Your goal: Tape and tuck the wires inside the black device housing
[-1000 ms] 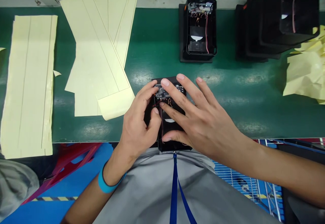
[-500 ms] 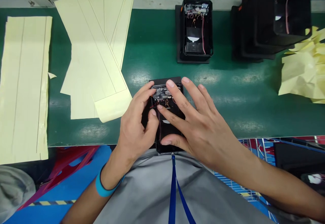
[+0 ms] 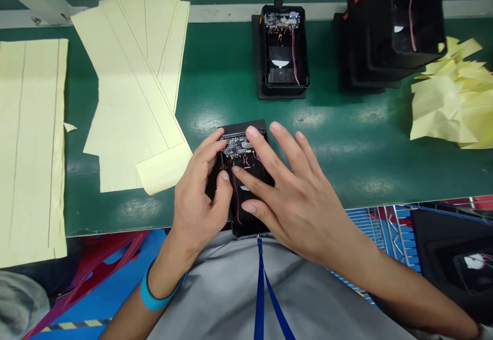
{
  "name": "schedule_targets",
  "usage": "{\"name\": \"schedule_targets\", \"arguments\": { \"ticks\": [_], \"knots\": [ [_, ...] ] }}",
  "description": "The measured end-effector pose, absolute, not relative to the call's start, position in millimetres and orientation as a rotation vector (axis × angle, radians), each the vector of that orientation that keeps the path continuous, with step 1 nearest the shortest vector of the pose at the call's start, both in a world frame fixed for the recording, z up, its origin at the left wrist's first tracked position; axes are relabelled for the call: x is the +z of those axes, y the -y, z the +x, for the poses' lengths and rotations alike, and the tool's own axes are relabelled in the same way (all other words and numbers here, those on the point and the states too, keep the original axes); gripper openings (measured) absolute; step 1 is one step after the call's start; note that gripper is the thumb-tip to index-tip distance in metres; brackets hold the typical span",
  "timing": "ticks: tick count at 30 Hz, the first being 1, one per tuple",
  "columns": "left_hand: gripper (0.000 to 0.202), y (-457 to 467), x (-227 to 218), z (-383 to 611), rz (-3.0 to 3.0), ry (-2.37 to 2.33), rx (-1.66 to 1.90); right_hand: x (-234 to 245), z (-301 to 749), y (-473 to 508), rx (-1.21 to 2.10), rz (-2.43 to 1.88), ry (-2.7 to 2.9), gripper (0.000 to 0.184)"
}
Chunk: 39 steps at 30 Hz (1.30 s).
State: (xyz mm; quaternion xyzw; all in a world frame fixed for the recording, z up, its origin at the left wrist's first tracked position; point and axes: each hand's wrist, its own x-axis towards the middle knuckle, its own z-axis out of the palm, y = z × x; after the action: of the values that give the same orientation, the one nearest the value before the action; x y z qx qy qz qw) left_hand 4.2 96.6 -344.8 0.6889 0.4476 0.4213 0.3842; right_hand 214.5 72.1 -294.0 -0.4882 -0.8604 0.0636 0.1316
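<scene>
Black case: the open black case [image 3: 246,127] lies flat on the green bench [image 3: 346,168], directly beneath both hands' fingers, with a circuit board [image 3: 235,146] and thin red wires [image 3: 236,209] inside.
Left hand: the left hand [image 3: 198,193] is narrowly curled, its fingers on the case's left side and circuit board, its thumb among the wires.
Right hand: the right hand [image 3: 296,199] is spread wide, its fingers resting on the board and wires.
Left of the fingers: long yellow paper sheets [image 3: 131,93].
Above the fingertips: another open black case [image 3: 283,86].
Far right of the fingers: stacked black cases [image 3: 400,21], then crumpled yellow paper [image 3: 450,106].
Below the fingers: a blue lanyard [image 3: 260,299].
</scene>
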Motion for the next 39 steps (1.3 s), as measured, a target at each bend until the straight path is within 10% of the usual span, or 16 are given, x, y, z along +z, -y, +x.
{"name": "schedule_targets", "arguments": {
  "ticks": [25, 31, 39],
  "knots": [
    [0.041, -100, -337, 2, 1.560, -1.106, 1.108, -313, 226, -41, 0.270, -1.269, 1.736, 0.049],
    [0.043, -103, -329, 1, 1.437, -1.037, 1.139, -305, 215, -39, 0.212, -1.426, 2.077, 0.028],
    [0.047, -103, -332, 5, 1.390, -0.991, 1.168, -302, 200, -53, 0.115, -1.523, 2.349, 0.043]
  ]
}}
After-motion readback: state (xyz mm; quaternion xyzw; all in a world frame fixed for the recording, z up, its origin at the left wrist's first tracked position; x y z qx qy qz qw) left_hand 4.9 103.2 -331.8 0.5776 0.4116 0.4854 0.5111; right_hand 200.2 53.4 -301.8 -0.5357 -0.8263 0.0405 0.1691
